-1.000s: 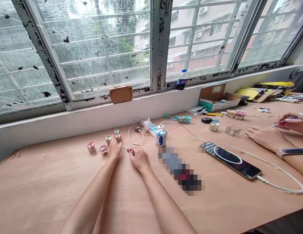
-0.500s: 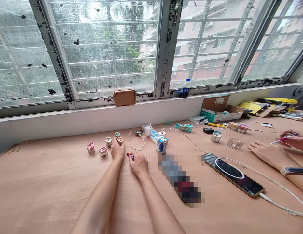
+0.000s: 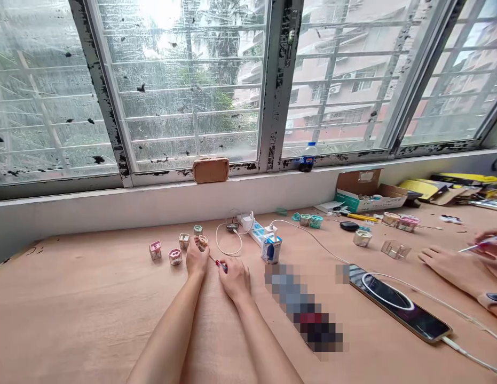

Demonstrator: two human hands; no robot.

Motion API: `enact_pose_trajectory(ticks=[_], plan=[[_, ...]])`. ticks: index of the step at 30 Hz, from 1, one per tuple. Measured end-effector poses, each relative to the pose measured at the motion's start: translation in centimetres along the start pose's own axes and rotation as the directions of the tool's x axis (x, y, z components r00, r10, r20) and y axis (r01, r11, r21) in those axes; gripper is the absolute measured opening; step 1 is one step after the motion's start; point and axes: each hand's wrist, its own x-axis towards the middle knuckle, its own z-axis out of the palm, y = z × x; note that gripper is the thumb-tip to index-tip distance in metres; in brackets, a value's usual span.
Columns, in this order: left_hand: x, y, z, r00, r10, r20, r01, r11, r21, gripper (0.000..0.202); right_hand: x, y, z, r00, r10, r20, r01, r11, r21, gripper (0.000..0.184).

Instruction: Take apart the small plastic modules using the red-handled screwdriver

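My left hand is closed around a small box with an orange top, its fingers hiding part of it. In my right hand is a screwdriver with a red and dark handle, its shaft pointing at the orange-topped box; whether the tip touches it I cannot tell. Around my left hand stand similar small boxes: a green-topped one behind, a cream-topped one just left, and two pink-topped ones, a taller box and a rounder box.
Right of my hands are a blue-and-white carton, a power strip with cables, and a pixelated patch. Further right lies a phone with a white cable. A co-worker's hand and another screwdriver are at the right edge.
The whole view has shifted slightly, so everything sits a bit lower and to the right. My hands keep the same grips, and the screwdriver still points at the orange-topped box.
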Motion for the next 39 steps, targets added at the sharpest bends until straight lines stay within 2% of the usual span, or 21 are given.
enact_pose_trajectory(ticks=[11,18,22,27,32,37,39], plan=[[-0.2,-0.5,-0.1,0.999,0.053,0.008,-0.052,0.992,-0.113,0.041,0.1,0.1,0.1,1.000,-0.007,-0.014,0.007,1.000,-0.003,0.014],[-1.0,-0.9,-1.0,0.997,0.075,0.031,-0.069,0.987,-0.147,0.039,0.0,0.3,0.1,0.999,-0.020,-0.025,0.020,1.000,0.004,0.014],[-2.0,-1.2,-2.0,0.993,0.075,0.095,-0.055,0.978,-0.201,0.038,0.0,0.3,0.0,0.999,-0.036,-0.023,0.036,0.999,0.004,0.015],[-3.6,-1.3,-4.0,0.976,0.095,0.196,-0.028,0.946,-0.322,0.035,0.0,0.5,0.0,0.998,-0.059,-0.010,0.059,0.998,-0.003,0.015],[-5.2,-1.8,-6.5,0.960,0.075,0.270,0.049,0.903,-0.426,0.033,-0.1,0.8,0.0,0.997,-0.082,-0.005,0.082,0.997,-0.012,0.017],[-6.7,-3.2,-11.2,0.958,0.031,0.285,0.104,0.889,-0.446,0.036,-0.1,1.1,0.0,0.994,-0.109,-0.005,0.109,0.994,-0.026,0.018],[-7.1,-3.9,-13.4,0.958,0.062,0.280,0.056,0.918,-0.393,0.036,0.0,1.3,0.1,0.993,-0.114,-0.012,0.113,0.993,-0.029,0.023]])
